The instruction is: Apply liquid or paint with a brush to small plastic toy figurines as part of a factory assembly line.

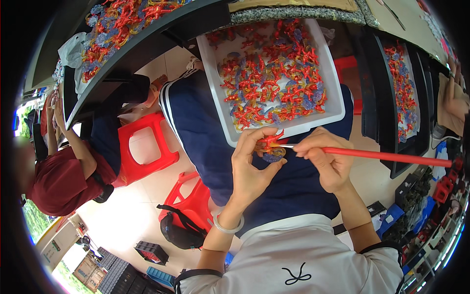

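Between the thumb and fingers of my left hand (252, 166) is a small plastic figure (269, 144), red on top with yellow and a blue base. My right hand (329, 157) grips a thin paintbrush (387, 155) with a long red handle. Its pale tip touches or nearly touches the figure's yellow part. Just beyond both hands, a white tray (339, 110) rests on my lap, its far end by the table edge. Many similar red, yellow and blue figures (274, 73) lie loose inside it.
Dark bins with more figures stand at the upper left (115, 29) and right (402, 93). A person in a dark red shirt (63, 179) sits at the left. Red stools (147, 147) stand on the floor, one with a black bag (181, 228) on it.
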Tool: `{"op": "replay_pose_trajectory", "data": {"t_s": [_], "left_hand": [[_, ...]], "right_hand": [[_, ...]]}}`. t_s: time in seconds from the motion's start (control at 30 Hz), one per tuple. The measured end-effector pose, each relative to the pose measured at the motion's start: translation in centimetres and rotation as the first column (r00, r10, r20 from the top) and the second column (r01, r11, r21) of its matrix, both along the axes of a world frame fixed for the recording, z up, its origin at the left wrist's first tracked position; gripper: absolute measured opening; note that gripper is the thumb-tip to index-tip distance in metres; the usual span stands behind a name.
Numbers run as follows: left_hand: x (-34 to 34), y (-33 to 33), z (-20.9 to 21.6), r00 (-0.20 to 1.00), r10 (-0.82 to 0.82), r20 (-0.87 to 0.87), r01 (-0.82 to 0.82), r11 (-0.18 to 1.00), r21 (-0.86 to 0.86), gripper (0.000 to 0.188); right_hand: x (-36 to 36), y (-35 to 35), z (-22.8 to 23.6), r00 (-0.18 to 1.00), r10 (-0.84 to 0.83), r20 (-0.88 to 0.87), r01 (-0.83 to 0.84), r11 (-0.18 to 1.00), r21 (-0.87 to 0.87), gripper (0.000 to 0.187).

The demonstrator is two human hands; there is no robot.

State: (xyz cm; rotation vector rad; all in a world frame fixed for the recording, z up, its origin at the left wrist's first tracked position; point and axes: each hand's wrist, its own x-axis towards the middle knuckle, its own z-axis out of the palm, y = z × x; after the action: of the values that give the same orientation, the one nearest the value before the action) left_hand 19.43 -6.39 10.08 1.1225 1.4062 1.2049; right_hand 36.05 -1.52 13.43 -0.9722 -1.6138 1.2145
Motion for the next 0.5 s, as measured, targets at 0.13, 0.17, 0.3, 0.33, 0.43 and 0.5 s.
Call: {"op": "replay_pose_trajectory", "data": {"t_s": [0.13,0.17,0.3,0.33,0.43,0.5], "left_hand": [[-0.09,-0.01,-0.24,0.997,-0.006,-0.082,0.007,1.000,0.014,0.059],[-0.09,0.03,-0.08,0.998,0.000,-0.068,0.001,1.000,0.014,0.058],[-0.09,-0.07,-0.14,1.000,-0.006,-0.019,0.005,1.000,-0.006,0.058],[-0.02,-0.07,-0.16,1.000,-0.005,-0.020,0.004,1.000,-0.005,0.058],[0.15,-0.07,-0.05,0.994,0.013,0.109,-0.011,1.000,-0.021,0.058],[0.05,-0.03,-0.05,0.999,-0.018,0.049,0.018,1.000,-0.009,0.058]], "right_hand": [[0.53,0.48,-0.46,0.975,0.033,0.220,-0.072,0.983,0.169,0.019],[0.65,0.46,-0.42,0.984,0.021,0.177,-0.050,0.986,0.162,0.017],[0.03,0.27,-0.61,0.991,0.069,0.114,-0.084,0.988,0.131,0.015],[0.22,0.39,-0.66,0.991,0.070,0.113,-0.085,0.988,0.132,0.015],[0.87,0.36,-0.32,0.972,-0.020,0.234,-0.017,0.988,0.155,0.015],[0.01,0.07,-0.23,0.990,-0.019,0.140,0.005,0.995,0.095,0.016]]}}
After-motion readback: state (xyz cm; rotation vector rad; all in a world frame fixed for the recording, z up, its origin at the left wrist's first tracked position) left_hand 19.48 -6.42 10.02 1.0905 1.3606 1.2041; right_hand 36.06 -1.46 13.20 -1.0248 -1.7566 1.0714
